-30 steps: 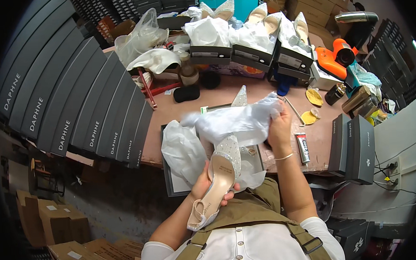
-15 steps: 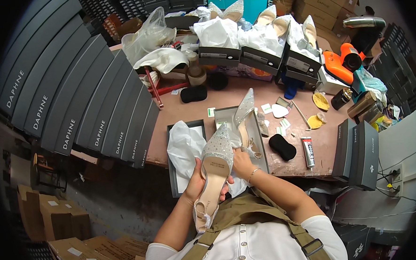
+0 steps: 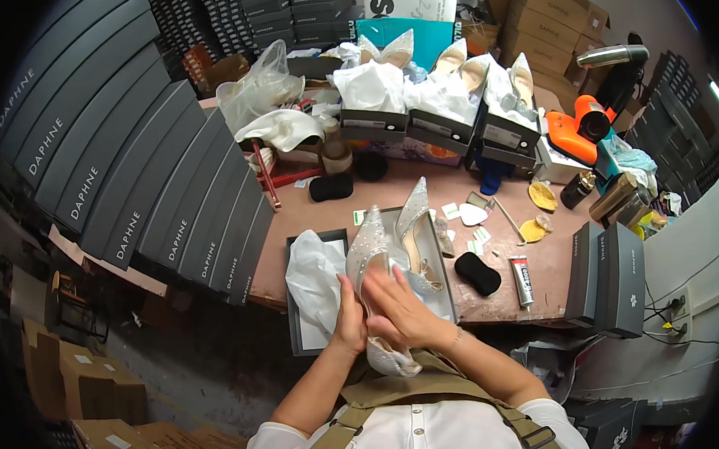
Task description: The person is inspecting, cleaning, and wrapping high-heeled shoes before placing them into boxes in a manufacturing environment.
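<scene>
A silver, rhinestone-covered pointed shoe is held upright before me, toe pointing away and heel near my apron. My left hand grips its left side. My right hand lies across the shoe's middle, fingers stretched out and slightly blurred, and hides part of it. Just beyond, the matching shoe rests in an opened shoebox. White tissue paper fills the dark box part beside my left hand.
Stacked grey shoeboxes rise at the left. Several boxes with tissue and shoes line the back. At right lie a black sponge, a glue tube, yellow pads, an orange tool and two upright boxes.
My right hand has moved from the shoebox onto the held shoe, palm and fingers against it. The shoe has turned more upright in my left hand. The view has tilted up slightly.
</scene>
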`<move>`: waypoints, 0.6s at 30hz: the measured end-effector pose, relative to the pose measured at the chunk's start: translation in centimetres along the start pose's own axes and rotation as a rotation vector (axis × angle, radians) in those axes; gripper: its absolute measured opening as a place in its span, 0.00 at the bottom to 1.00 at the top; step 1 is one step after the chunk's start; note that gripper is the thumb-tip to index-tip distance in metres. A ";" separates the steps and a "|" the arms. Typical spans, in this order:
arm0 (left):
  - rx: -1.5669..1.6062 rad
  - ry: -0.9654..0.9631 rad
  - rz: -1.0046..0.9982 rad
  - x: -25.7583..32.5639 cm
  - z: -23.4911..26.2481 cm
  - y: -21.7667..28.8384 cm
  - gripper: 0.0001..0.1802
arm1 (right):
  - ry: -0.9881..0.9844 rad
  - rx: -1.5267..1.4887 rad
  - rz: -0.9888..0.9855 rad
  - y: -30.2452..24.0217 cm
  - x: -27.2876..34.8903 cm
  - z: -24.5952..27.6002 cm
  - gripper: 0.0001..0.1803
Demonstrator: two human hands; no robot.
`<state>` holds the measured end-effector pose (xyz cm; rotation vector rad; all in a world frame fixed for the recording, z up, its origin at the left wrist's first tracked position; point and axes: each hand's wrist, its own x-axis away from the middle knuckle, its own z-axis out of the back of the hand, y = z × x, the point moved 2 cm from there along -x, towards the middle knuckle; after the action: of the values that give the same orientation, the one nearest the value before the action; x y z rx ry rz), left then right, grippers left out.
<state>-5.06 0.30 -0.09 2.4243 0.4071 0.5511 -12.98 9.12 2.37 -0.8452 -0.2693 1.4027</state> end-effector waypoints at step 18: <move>0.013 -0.062 0.060 1.6 -0.2 -4.0 0.45 | 0.097 0.122 0.017 4.6 -3.4 -3.8 0.13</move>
<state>-4.45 4.12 -1.97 2.4657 0.3135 0.4990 -14.75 4.32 -2.21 -0.8134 -0.1011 1.3748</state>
